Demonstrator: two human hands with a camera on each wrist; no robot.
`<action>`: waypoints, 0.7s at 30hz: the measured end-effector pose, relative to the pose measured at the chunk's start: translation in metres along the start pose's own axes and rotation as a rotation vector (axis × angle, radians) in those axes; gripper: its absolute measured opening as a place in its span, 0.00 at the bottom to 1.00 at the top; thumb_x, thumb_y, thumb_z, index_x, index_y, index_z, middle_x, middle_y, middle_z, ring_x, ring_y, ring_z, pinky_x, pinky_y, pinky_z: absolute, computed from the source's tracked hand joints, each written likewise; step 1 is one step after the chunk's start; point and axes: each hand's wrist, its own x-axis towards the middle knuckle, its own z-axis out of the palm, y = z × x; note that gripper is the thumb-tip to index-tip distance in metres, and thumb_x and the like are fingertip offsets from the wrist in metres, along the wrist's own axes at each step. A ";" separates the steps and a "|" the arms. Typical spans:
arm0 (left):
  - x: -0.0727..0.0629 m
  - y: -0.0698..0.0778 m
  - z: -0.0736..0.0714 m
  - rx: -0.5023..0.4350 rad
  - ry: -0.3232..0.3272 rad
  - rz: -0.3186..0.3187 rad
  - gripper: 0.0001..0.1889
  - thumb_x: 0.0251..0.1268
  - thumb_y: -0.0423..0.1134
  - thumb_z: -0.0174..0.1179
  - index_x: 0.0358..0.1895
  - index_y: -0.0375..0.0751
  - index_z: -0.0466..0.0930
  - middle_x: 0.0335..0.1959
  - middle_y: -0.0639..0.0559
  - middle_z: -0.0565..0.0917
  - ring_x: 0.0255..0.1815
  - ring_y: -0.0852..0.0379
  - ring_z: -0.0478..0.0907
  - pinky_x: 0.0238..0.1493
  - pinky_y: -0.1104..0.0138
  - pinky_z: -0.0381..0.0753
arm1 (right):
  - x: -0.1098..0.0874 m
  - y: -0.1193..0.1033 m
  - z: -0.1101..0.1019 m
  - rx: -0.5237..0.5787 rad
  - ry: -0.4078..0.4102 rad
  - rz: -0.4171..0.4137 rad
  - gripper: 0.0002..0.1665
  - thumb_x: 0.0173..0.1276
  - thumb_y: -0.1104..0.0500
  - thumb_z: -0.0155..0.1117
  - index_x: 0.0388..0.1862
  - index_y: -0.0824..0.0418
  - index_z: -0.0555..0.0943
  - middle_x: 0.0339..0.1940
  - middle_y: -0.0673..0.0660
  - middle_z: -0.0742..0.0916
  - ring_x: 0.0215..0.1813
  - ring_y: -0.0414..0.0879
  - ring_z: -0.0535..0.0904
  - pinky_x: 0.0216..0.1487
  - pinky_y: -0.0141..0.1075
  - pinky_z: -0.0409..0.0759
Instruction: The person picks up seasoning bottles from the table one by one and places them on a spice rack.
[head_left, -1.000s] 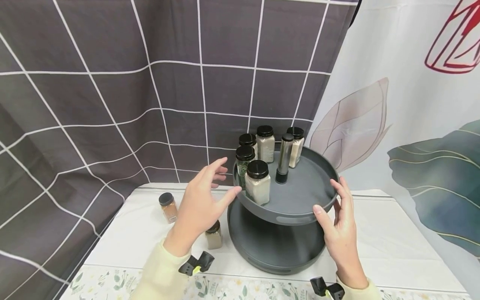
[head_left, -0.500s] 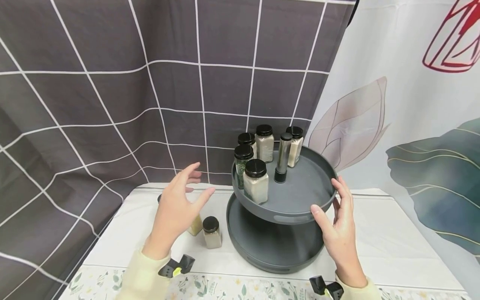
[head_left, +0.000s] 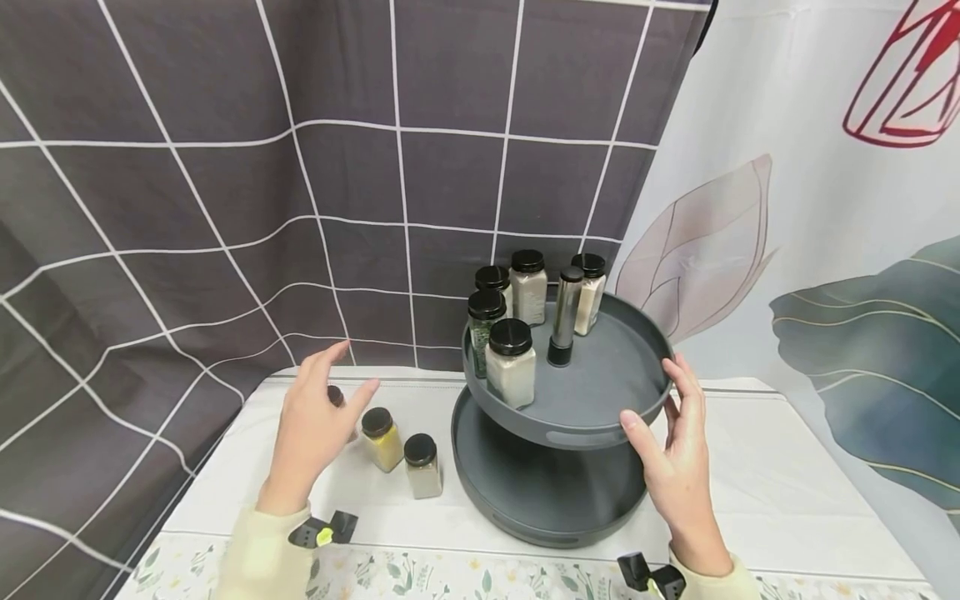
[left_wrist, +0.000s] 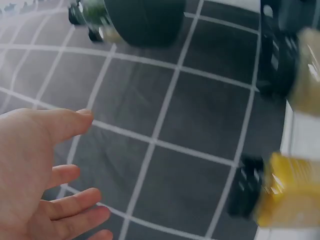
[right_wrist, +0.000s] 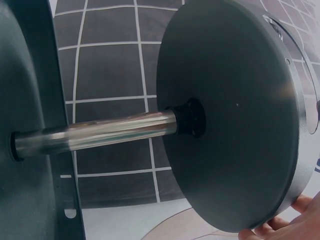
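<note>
A dark grey two-tier round tray stand stands on the table. My right hand (head_left: 678,467) grips the rim of its upper tray (head_left: 607,383), thumb at the front and fingers round the right side. That tray carries several black-lidded spice jars, the nearest a white-filled jar (head_left: 512,371), left of the metal post (head_left: 566,317). My left hand (head_left: 307,429) is off to the left, fingers spread and holding nothing. Partly hidden behind it is a black-lidded jar (head_left: 336,396). A yellow spice jar (head_left: 384,442) and a beige spice jar (head_left: 423,471) stand between this hand and the stand.
The lower tray (head_left: 551,508) shows bare under the upper one. A white cloth (head_left: 795,467) with a floral front border covers the table. Behind hangs a dark grid-patterned curtain (head_left: 345,183), and a white printed one (head_left: 735,100) hangs to the right.
My left hand has moved away from the upper tray, leftward and slightly down, uncovering the yellow and beige jars. The right hand keeps its hold on the rim.
</note>
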 end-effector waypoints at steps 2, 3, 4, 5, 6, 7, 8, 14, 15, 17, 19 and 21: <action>-0.001 -0.010 0.000 0.014 -0.019 -0.042 0.33 0.66 0.48 0.67 0.71 0.38 0.70 0.67 0.36 0.72 0.65 0.32 0.71 0.62 0.38 0.70 | 0.000 0.000 0.000 0.006 0.001 0.003 0.43 0.62 0.74 0.62 0.76 0.66 0.61 0.80 0.57 0.58 0.80 0.48 0.54 0.74 0.25 0.57; -0.002 -0.014 0.000 0.019 -0.031 -0.064 0.34 0.67 0.49 0.66 0.71 0.38 0.69 0.68 0.36 0.71 0.66 0.31 0.69 0.63 0.37 0.69 | 0.000 0.000 0.000 0.011 0.002 0.004 0.43 0.62 0.74 0.62 0.76 0.66 0.61 0.80 0.58 0.58 0.80 0.48 0.54 0.74 0.26 0.57; -0.003 -0.019 0.000 0.026 -0.043 -0.083 0.34 0.67 0.49 0.66 0.72 0.38 0.68 0.69 0.35 0.70 0.67 0.31 0.68 0.64 0.37 0.67 | -0.001 0.000 0.000 0.014 0.002 0.006 0.43 0.62 0.74 0.62 0.76 0.66 0.60 0.80 0.57 0.58 0.79 0.48 0.54 0.74 0.26 0.57; -0.003 -0.023 0.000 0.031 -0.055 -0.101 0.34 0.67 0.49 0.65 0.72 0.38 0.68 0.69 0.35 0.69 0.68 0.30 0.67 0.65 0.36 0.66 | -0.001 0.000 0.000 0.016 0.002 0.007 0.43 0.62 0.74 0.62 0.76 0.66 0.60 0.80 0.57 0.58 0.79 0.48 0.54 0.74 0.26 0.57; -0.004 -0.027 0.000 0.039 -0.068 -0.121 0.34 0.68 0.49 0.65 0.72 0.38 0.67 0.70 0.35 0.68 0.68 0.29 0.66 0.66 0.36 0.65 | -0.001 0.001 0.001 0.018 0.002 0.008 0.43 0.62 0.74 0.62 0.76 0.66 0.60 0.80 0.57 0.58 0.80 0.48 0.54 0.74 0.26 0.57; -0.004 -0.031 0.001 0.045 -0.080 -0.136 0.34 0.68 0.49 0.65 0.73 0.38 0.67 0.70 0.34 0.68 0.68 0.29 0.65 0.66 0.36 0.65 | -0.001 0.001 0.001 0.019 0.002 0.007 0.43 0.62 0.74 0.62 0.76 0.66 0.60 0.80 0.57 0.58 0.79 0.48 0.54 0.74 0.26 0.57; -0.004 -0.034 0.001 0.052 -0.092 -0.151 0.34 0.68 0.49 0.64 0.73 0.38 0.66 0.71 0.33 0.67 0.69 0.28 0.65 0.66 0.36 0.64 | -0.001 0.001 0.001 0.019 0.002 0.006 0.43 0.62 0.74 0.62 0.76 0.66 0.60 0.80 0.57 0.58 0.80 0.48 0.54 0.74 0.26 0.57; -0.003 -0.052 0.000 0.087 -0.172 -0.199 0.36 0.68 0.47 0.64 0.74 0.35 0.64 0.72 0.29 0.63 0.70 0.25 0.61 0.68 0.34 0.61 | -0.001 0.002 0.001 0.016 0.006 0.000 0.44 0.61 0.74 0.62 0.76 0.66 0.60 0.80 0.58 0.58 0.79 0.47 0.54 0.74 0.26 0.57; -0.003 -0.055 0.001 0.090 -0.181 -0.199 0.36 0.67 0.46 0.64 0.74 0.34 0.64 0.72 0.28 0.63 0.70 0.25 0.61 0.68 0.34 0.61 | -0.001 0.002 0.001 0.018 0.007 -0.001 0.44 0.61 0.74 0.62 0.76 0.66 0.60 0.80 0.58 0.58 0.79 0.47 0.54 0.74 0.26 0.57; -0.003 -0.062 0.001 0.094 -0.192 -0.196 0.37 0.66 0.45 0.66 0.73 0.33 0.64 0.71 0.28 0.64 0.69 0.25 0.61 0.68 0.34 0.61 | -0.001 0.002 0.001 0.015 0.006 -0.001 0.44 0.61 0.74 0.62 0.76 0.66 0.60 0.80 0.58 0.58 0.80 0.48 0.54 0.74 0.26 0.58; -0.003 -0.068 0.002 0.094 -0.211 -0.201 0.37 0.64 0.43 0.67 0.73 0.32 0.64 0.70 0.27 0.65 0.69 0.25 0.62 0.68 0.34 0.62 | -0.001 0.001 0.001 0.014 0.005 0.000 0.43 0.62 0.74 0.62 0.76 0.66 0.60 0.80 0.57 0.58 0.80 0.48 0.54 0.74 0.27 0.58; -0.002 -0.074 0.004 0.097 -0.243 -0.216 0.38 0.63 0.42 0.68 0.73 0.32 0.63 0.70 0.26 0.65 0.69 0.24 0.62 0.67 0.34 0.62 | -0.001 0.001 0.000 0.012 0.004 0.000 0.43 0.62 0.74 0.62 0.76 0.66 0.60 0.80 0.57 0.58 0.80 0.48 0.54 0.74 0.27 0.58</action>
